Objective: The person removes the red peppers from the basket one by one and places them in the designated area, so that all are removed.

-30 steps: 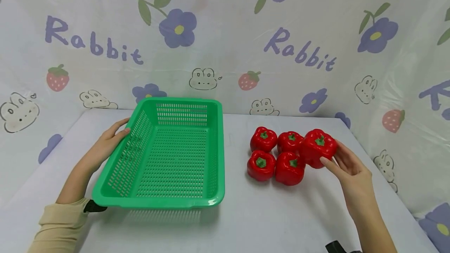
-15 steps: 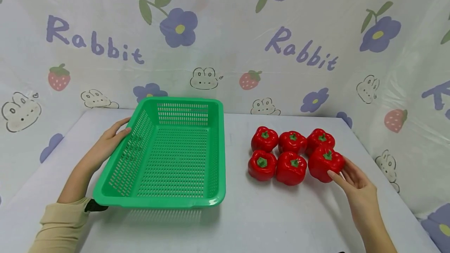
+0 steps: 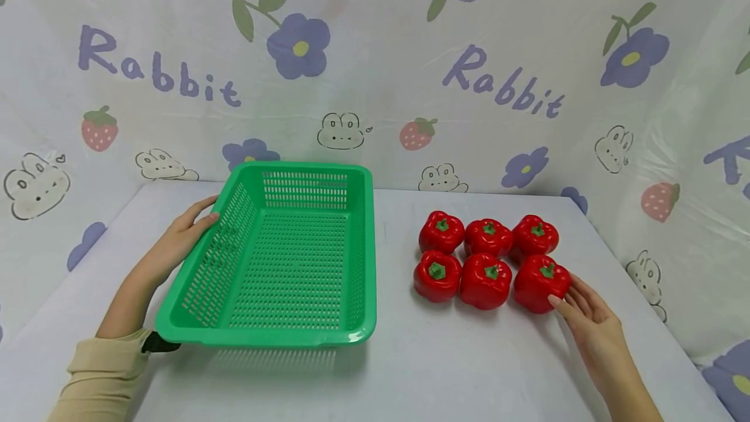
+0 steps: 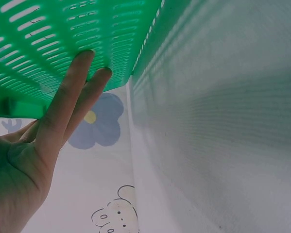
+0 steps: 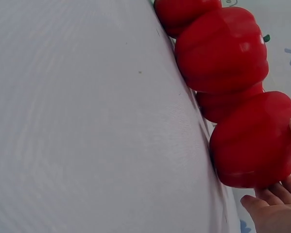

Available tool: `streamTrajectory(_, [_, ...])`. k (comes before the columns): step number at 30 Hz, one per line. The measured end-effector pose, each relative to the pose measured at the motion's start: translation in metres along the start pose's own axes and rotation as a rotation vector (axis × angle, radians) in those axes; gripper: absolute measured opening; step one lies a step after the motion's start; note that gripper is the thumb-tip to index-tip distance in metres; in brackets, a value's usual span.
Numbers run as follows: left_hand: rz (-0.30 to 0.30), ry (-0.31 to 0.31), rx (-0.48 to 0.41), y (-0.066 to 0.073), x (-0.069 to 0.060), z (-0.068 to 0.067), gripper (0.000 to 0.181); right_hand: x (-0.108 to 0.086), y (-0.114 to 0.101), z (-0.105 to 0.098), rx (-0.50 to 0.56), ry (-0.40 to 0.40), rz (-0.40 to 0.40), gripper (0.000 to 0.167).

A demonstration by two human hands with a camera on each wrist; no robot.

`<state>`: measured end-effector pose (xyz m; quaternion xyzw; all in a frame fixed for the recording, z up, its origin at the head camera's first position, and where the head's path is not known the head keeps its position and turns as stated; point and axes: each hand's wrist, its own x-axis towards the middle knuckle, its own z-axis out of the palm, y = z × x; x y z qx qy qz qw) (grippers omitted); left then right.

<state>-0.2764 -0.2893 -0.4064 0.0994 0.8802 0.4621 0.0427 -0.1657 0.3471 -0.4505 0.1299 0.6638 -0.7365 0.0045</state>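
A green slotted plastic basket (image 3: pixel 364 259) stands on the left half of the white table. My left hand (image 3: pixel 178 243) holds its left rim, thumb on top; the left wrist view shows two long fingers (image 4: pixel 62 109) against the slotted side wall. Several red bell peppers are set in two rows of three on the right. Around the right side of the front-right bell pepper (image 3: pixel 540 285) is my right hand (image 3: pixel 597 324), thumb at the front and fingers behind. That bell pepper (image 5: pixel 254 141) rests on the table in the right wrist view, and part of the fingers is hidden behind it.
Left of the held one lie the front-middle bell pepper (image 3: pixel 485 284) and the front-left bell pepper (image 3: pixel 436 279). Behind them runs the back row, with a bell pepper (image 3: pixel 534 236) at its right end. A printed curtain (image 3: pixel 375 70) hangs beyond the white table (image 3: pixel 410 370).
My right hand has brought the bell pepper from above the back row's right end toward me and down onto the table at the front row's right end. The left hand and basket have stayed put.
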Motion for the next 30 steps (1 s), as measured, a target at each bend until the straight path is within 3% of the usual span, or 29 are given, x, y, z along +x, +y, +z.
streamTrajectory(8, [0.001, 0.006, 0.007, -0.001, -0.002, -0.002, 0.062, 0.001, -0.002, -0.001, -0.076, 0.018, 0.009, 0.084])
streamTrajectory(14, [-0.005, 0.013, 0.009, -0.002, -0.004, -0.003, 0.062, 0.002, -0.015, 0.008, -0.304, 0.122, -0.026, 0.081])
streamTrajectory(19, [-0.013, 0.010, 0.027, -0.001, -0.006, -0.004, 0.063, 0.007, -0.035, 0.025, -0.566, 0.161, -0.189, 0.076])
streamTrajectory(24, [-0.008, 0.012, 0.066, 0.002, -0.005, -0.006, 0.064, 0.018, -0.053, 0.046, -0.795, 0.130, -0.382, 0.075])
streamTrajectory(30, [-0.027, 0.043, 0.288, 0.009, -0.001, -0.014, 0.070, 0.038, -0.066, 0.077, -1.040, 0.078, -0.565, 0.075])
